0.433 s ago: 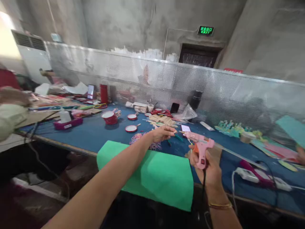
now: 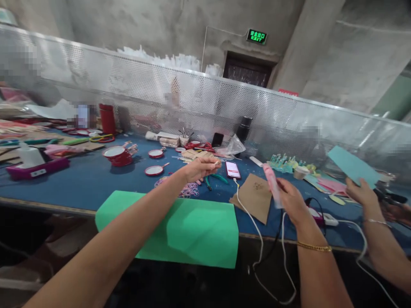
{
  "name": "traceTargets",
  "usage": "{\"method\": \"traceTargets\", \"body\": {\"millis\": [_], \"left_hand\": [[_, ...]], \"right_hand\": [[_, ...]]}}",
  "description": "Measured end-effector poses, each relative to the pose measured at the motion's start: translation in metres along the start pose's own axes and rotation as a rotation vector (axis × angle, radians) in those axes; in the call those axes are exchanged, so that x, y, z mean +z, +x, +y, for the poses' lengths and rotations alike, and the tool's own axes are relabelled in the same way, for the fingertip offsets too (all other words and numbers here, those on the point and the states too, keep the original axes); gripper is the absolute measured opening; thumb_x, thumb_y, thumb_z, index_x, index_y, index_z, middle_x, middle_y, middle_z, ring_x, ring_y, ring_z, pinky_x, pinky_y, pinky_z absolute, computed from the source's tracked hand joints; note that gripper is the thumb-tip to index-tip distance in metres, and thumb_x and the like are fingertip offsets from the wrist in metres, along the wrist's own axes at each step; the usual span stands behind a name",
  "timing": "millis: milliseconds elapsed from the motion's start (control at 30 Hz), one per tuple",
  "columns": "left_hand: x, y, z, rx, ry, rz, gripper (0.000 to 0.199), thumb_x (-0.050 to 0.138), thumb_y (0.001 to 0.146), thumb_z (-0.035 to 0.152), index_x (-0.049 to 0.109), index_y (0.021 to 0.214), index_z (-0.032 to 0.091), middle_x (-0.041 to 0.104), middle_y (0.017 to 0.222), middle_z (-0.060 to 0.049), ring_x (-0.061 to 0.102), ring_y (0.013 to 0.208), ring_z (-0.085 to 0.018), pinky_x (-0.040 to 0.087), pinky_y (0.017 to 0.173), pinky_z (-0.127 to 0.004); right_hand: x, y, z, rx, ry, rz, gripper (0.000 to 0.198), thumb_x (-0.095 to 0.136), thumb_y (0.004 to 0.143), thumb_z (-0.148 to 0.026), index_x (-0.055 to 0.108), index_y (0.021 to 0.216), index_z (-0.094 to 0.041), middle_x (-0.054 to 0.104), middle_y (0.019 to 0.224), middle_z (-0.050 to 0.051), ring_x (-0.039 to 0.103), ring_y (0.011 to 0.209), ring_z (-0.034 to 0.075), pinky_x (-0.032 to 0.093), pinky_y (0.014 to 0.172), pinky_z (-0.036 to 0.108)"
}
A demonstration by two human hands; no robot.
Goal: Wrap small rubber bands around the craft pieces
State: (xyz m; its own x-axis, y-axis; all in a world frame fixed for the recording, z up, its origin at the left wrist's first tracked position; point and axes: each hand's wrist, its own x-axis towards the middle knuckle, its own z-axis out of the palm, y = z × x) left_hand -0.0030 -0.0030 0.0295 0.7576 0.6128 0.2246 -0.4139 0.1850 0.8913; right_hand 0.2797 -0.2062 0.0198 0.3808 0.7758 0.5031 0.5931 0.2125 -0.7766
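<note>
My left hand [image 2: 201, 168] reaches out over the table with its fingertips pinched together. A small pale piece shows at the fingertips, too small to name. My right hand [image 2: 291, 199] is wrapped round a pink hot glue gun [image 2: 271, 184], which is turned almost edge-on and smeared by motion. Below my left forearm a green sheet [image 2: 205, 231] hangs over the table's front edge. Beyond it lie a tangle of pink and purple cords [image 2: 190, 189] and teal-handled pliers [image 2: 218, 177]. Between my hands lie a lit phone [image 2: 232, 170] and a brown piece of card [image 2: 255, 199].
Small red-rimmed white drums [image 2: 154, 170] and a stack of them [image 2: 118, 155] stand left on the blue table [image 2: 86, 179]. Flat wooden sticks [image 2: 193, 155] lie behind my left hand. White cables loop at right. Another person's hand [image 2: 362, 192] holds a light-blue sheet [image 2: 353, 164].
The view has swung to the right. My right hand has moved away from my left with the glue gun, whose nozzle no longer points at the left fingertips. The other person's arm shows more.
</note>
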Motion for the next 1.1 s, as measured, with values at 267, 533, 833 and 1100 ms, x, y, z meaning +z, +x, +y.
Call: {"method": "traceTargets", "body": {"millis": [267, 533, 833, 1100], "left_hand": [[0.005, -0.013, 0.026, 0.021, 0.189, -0.064, 0.030, 0.089, 0.065, 0.016, 0.077, 0.093, 0.017, 0.075, 0.104, -0.007, 0.070, 0.099, -0.017, 0.054, 0.084, -0.026], [-0.023, -0.047, 0.044, 0.022, 0.233, -0.004, 0.028, 0.087, 0.067, 0.016, 0.078, 0.093, 0.020, 0.075, 0.101, -0.006, 0.071, 0.090, -0.015, 0.055, 0.079, -0.025], [-0.088, -0.092, 0.093, 0.158, 0.278, 0.284, 0.029, 0.088, 0.063, 0.013, 0.078, 0.090, 0.017, 0.077, 0.103, -0.008, 0.071, 0.093, -0.016, 0.055, 0.078, -0.023], [-0.108, -0.133, 0.116, 0.177, 0.358, 0.490, 0.031, 0.089, 0.060, 0.015, 0.079, 0.089, 0.017, 0.077, 0.100, -0.008, 0.071, 0.089, -0.016, 0.056, 0.080, -0.026]], "right_hand": [[0.027, 0.012, 0.007, 0.180, -0.817, -0.314, 0.039, 0.043, 0.093, -0.043, 0.071, 0.109, -0.020, 0.073, 0.109, 0.013, 0.067, 0.104, 0.028, 0.045, 0.083, 0.034], [0.032, 0.001, -0.012, 0.224, -1.129, -0.232, 0.050, 0.046, 0.092, -0.054, 0.068, 0.118, -0.017, 0.070, 0.116, 0.019, 0.063, 0.111, 0.038, 0.045, 0.085, 0.045], [0.082, -0.017, -0.073, -0.231, -0.912, 0.001, 0.034, 0.053, 0.094, -0.039, 0.067, 0.117, -0.018, 0.072, 0.103, 0.012, 0.064, 0.098, 0.028, 0.044, 0.084, 0.038], [0.195, -0.013, -0.145, -0.359, -0.704, -0.361, 0.028, 0.056, 0.093, -0.037, 0.071, 0.111, -0.020, 0.075, 0.103, 0.010, 0.067, 0.100, 0.023, 0.046, 0.086, 0.032]]}}
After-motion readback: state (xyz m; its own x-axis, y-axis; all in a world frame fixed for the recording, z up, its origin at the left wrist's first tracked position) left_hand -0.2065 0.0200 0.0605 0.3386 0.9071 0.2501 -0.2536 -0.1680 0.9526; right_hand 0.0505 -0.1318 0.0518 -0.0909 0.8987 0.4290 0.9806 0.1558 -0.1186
